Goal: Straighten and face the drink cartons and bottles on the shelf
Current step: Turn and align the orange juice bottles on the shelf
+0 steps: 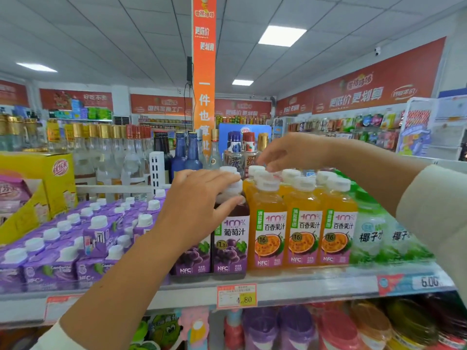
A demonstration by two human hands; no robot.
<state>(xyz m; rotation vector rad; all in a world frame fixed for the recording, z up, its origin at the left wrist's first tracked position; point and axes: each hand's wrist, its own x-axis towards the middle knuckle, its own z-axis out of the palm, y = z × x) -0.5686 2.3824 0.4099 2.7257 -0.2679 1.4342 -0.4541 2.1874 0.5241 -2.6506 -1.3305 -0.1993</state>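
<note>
Centre frame: the left hand (199,198) wraps fingers and thumb round the neck of the grape juice bottle (231,238) at the shelf (316,284) front. Just right, the right hand (288,150) sets bent fingertips on a rear passion-fruit bottle (255,171) cap; whether it grips, I cannot tell.

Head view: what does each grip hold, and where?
The left grip holds the dark purple plastic grape-juice bottle by its white cap and neck. The right grip touches a rear orange juice bottle's white cap; a hold cannot be told.

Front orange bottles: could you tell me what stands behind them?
More orange bottles, mostly only white caps visible; the right hand covers the rearmost caps.
</note>
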